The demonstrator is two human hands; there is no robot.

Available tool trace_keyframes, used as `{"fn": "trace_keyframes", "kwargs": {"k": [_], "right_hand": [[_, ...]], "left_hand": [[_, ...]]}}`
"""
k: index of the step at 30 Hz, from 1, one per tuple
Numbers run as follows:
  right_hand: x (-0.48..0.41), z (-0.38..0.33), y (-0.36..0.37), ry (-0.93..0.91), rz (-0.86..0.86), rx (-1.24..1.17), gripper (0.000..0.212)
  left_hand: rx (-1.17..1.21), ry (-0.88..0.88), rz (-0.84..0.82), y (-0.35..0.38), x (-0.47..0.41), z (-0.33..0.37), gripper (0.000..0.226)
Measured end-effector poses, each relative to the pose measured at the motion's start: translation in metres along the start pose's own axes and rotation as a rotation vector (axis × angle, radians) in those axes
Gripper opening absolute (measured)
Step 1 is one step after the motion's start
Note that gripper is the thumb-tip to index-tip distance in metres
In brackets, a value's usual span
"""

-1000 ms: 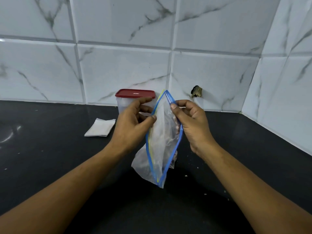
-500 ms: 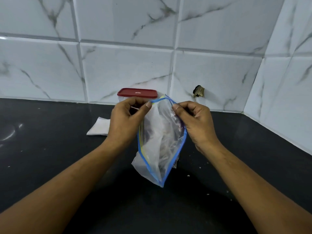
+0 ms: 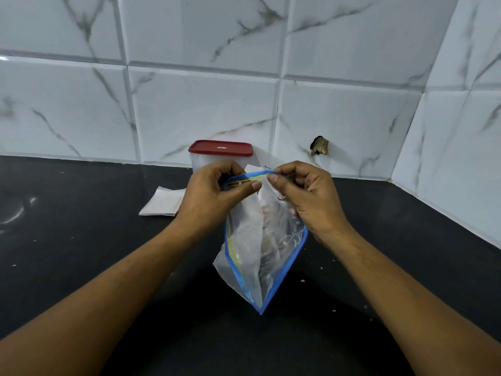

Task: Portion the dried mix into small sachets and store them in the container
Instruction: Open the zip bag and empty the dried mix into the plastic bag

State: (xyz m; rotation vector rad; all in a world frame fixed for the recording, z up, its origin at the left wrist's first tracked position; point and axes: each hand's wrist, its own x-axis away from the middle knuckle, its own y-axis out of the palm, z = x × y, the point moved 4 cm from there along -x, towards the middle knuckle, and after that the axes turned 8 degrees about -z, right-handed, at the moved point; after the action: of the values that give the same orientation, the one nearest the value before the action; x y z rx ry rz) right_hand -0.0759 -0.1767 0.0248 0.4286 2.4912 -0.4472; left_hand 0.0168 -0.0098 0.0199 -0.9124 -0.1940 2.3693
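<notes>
My left hand [image 3: 214, 196] and right hand [image 3: 306, 196] each pinch one lip of the clear zip-top plastic bag with a blue-and-yellow seal [image 3: 252, 245], holding it just above the black counter [image 3: 81, 240]. I judge it early: the translucent red-lidded container [image 3: 219, 153] stands behind with its lid on, and one flat white packet [image 3: 162, 203] lies beside it, so portioning and storing remain.

We're looking at a bare left hand [image 3: 214, 196] and a bare right hand [image 3: 309, 199] here. The left forearm [image 3: 122, 280] and right forearm [image 3: 393, 280] are bare too, uncovered right down to the frame's edge. The fingernails [image 3: 256, 185] are short, plain and neatly trimmed.
</notes>
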Motion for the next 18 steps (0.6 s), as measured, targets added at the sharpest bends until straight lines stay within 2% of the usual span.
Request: {"fn": "trace_keyframes", "kwargs": {"k": [3,6,8,12,16,18], "right_hand": [[0.002,-0.005,0.001,0.017,-0.062,-0.025,0.011],[0.004,-0.007,0.003,0.066,-0.101,-0.04,0.02],[0.005,-0.008,0.006,0.105,-0.117,-0.045,0.029],[0.005,-0.005,0.01,0.204,-0.178,-0.085,0.05],[0.004,-0.006,0.011,0.25,-0.163,-0.162,0.044],[0.004,-0.006,0.006,0.23,-0.129,-0.195,0.029]], "left_hand": [[0.106,-0.032,-0.036,-0.002,-0.001,-0.003,0.032],[0.149,-0.046,-0.082,-0.001,-0.001,-0.002,0.031],[0.146,-0.046,-0.101,0.0,-0.001,-0.002,0.03],[0.16,-0.069,-0.115,-0.001,-0.003,-0.002,0.042],[0.237,-0.077,-0.124,-0.001,-0.002,-0.004,0.053],[0.23,-0.054,-0.125,0.0,-0.002,-0.002,0.047]]}}
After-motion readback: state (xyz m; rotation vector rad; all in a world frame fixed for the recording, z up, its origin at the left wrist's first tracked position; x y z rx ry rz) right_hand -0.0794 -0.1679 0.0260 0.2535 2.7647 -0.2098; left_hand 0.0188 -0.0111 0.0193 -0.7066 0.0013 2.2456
